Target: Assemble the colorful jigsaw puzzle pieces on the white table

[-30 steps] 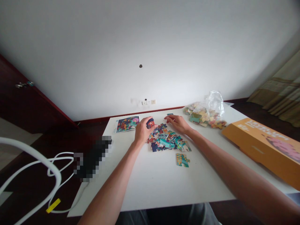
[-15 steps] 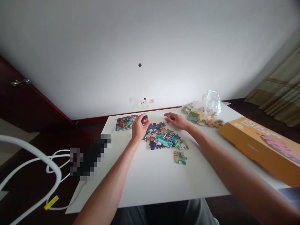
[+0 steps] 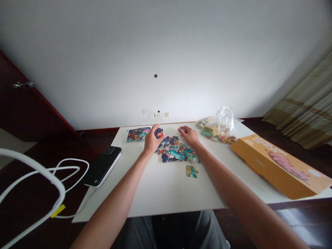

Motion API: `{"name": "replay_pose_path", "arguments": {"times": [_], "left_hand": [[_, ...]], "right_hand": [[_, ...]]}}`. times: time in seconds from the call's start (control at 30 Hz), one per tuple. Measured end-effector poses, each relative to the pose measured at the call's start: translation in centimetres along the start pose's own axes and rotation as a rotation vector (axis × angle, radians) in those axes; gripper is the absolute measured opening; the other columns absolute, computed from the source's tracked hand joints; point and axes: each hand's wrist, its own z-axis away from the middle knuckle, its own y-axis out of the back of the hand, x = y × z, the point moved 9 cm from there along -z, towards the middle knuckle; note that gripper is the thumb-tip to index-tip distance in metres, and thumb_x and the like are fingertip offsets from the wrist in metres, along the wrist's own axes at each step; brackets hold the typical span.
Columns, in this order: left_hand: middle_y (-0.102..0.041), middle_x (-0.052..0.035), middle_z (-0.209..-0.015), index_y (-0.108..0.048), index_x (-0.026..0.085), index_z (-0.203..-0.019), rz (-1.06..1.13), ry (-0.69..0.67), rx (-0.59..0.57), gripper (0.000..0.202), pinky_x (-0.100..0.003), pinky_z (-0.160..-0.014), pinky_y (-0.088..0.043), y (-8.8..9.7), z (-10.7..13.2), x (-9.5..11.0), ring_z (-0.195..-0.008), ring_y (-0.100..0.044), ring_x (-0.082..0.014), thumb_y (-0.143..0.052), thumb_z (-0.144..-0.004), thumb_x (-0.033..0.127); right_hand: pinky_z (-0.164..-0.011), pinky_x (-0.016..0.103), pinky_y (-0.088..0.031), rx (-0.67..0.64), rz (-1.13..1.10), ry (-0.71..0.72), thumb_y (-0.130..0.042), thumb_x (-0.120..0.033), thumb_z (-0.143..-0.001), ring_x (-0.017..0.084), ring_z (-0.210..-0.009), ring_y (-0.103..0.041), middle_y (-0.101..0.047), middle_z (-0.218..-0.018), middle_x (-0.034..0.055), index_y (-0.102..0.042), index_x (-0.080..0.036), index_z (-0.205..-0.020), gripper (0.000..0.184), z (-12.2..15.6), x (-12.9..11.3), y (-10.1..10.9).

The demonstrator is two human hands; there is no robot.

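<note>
My left hand (image 3: 152,139) is at the back left of a loose pile of jigsaw puzzle pieces (image 3: 178,151). Its thumb and fingers are closed on a dark blue and red puzzle piece (image 3: 159,133), held up on edge. My right hand (image 3: 188,134) hovers behind the pile's right side, fingers curled in toward the thumb; what lies between them is too small to make out. In front of the pile, a single teal and orange puzzle piece (image 3: 191,171) lies flat on the white table (image 3: 166,193).
A printed picture sheet (image 3: 137,135) lies at the back left. A black phone (image 3: 103,166) rests at the left edge, near a white cable (image 3: 58,186). At the right are a clear bag of puzzle pieces (image 3: 218,129) and an orange box (image 3: 275,162).
The view has shifted slightly. My right hand has drawn a little toward the left hand, its fingers more curled. My left hand keeps its hold on the puzzle piece.
</note>
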Motion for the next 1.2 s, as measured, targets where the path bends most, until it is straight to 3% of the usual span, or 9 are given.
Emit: {"name": "replay_pose_path", "arguments": {"times": [0.1,0.33,0.5,0.6,0.7,0.83,0.93,1.07,1.2], "left_hand": [[-0.072,-0.0076,-0.126,-0.054,0.029,-0.144,-0.015,0.016,-0.021,0.074,-0.039,-0.102,-0.053,0.0,0.1,0.4,-0.117,-0.069,-0.0267,-0.089,-0.079,0.03],[-0.071,-0.0059,-0.131,-0.052,0.032,-0.148,-0.064,-0.036,-0.087,0.078,-0.039,-0.103,-0.055,-0.7,0.3,1.6,-0.118,-0.069,-0.0269,-0.09,-0.079,0.035],[-0.065,-0.005,-0.143,-0.049,0.033,-0.151,-0.088,-0.135,-0.148,0.078,-0.04,-0.108,-0.052,-1.6,0.6,3.0,-0.127,-0.065,-0.0268,-0.087,-0.083,0.033],[-0.067,-0.0061,-0.138,-0.047,0.032,-0.153,-0.118,-0.177,-0.166,0.077,-0.041,-0.107,-0.053,-2.0,0.7,3.5,-0.124,-0.066,-0.027,-0.084,-0.086,0.036],[-0.072,-0.0075,-0.125,-0.046,0.03,-0.154,-0.182,-0.179,-0.166,0.075,-0.042,-0.1,-0.056,-2.2,0.7,3.4,-0.113,-0.069,-0.0277,-0.082,-0.087,0.032],[-0.071,-0.0077,-0.119,-0.046,0.031,-0.154,-0.21,-0.215,-0.164,0.078,-0.042,-0.096,-0.056,-2.4,0.8,3.7,-0.109,-0.067,-0.0279,-0.082,-0.086,0.026],[-0.068,-0.0089,-0.126,-0.042,0.031,-0.156,-0.133,-0.255,-0.138,0.081,-0.043,-0.101,-0.053,-2.2,0.8,3.8,-0.115,-0.064,-0.0279,-0.083,-0.086,0.031],[-0.068,-0.0079,-0.126,-0.044,0.029,-0.154,-0.027,-0.18,-0.067,0.067,-0.04,-0.103,-0.052,-1.7,0.5,2.3,-0.114,-0.065,-0.0236,-0.074,-0.094,0.032],[-0.072,-0.0056,-0.117,-0.048,0.027,-0.15,-0.019,-0.094,-0.092,0.057,-0.037,-0.101,-0.053,-1.9,0.3,1.0,-0.107,-0.067,-0.0207,-0.068,-0.097,0.027]], "right_hand": [[-0.074,0.031,-0.046,-0.006,-0.057,0.012,-0.055,-0.055,-0.095,0.023,-0.08,-0.07,-0.077,-0.082,0.0053,-0.075,-0.02,-0.115,0.044,-0.3,0.4,0.0],[-0.076,0.033,-0.049,0.038,-0.187,0.12,-0.056,-0.049,-0.095,0.022,-0.077,-0.07,-0.077,-0.08,0.006,-0.075,-0.018,-0.11,0.04,-0.3,0.4,0.6],[-0.083,0.037,-0.049,0.115,-0.113,0.294,-0.054,-0.051,-0.098,0.024,-0.086,-0.068,-0.077,-0.089,0.0076,-0.076,-0.021,-0.102,0.038,1.7,-4.3,2.0],[-0.087,0.038,-0.05,0.033,-0.173,0.368,-0.057,-0.051,-0.097,0.024,-0.092,-0.069,-0.078,-0.095,0.0062,-0.074,-0.024,-0.115,0.036,3.3,-7.1,1.3],[-0.088,0.038,-0.052,-0.081,-0.265,0.37,-0.068,-0.046,-0.091,0.024,-0.094,-0.072,-0.08,-0.1,0.0044,-0.066,-0.025,-0.129,0.043,4.2,-8.3,-0.4],[-0.085,0.036,-0.056,-0.174,-0.412,0.333,-0.07,-0.038,-0.089,0.023,-0.088,-0.074,-0.081,-0.096,0.0034,-0.062,-0.024,-0.13,0.044,4.3,-8.2,-2.0],[-0.085,0.038,-0.057,-0.144,-0.435,0.314,-0.068,-0.04,-0.09,0.022,-0.085,-0.074,-0.081,-0.094,0.0039,-0.064,-0.024,-0.126,0.039,3.8,-7.6,-1.7],[-0.086,0.038,-0.056,-0.075,-0.402,0.302,-0.066,-0.045,-0.093,0.023,-0.086,-0.074,-0.081,-0.092,0.0053,-0.066,-0.023,-0.123,0.038,3.0,-6.7,-0.6],[-0.085,0.038,-0.055,-0.046,-0.356,0.259,-0.063,-0.05,-0.094,0.024,-0.087,-0.073,-0.08,-0.091,0.0058,-0.065,-0.023,-0.126,0.042,2.6,-5.8,-0.3]]}}
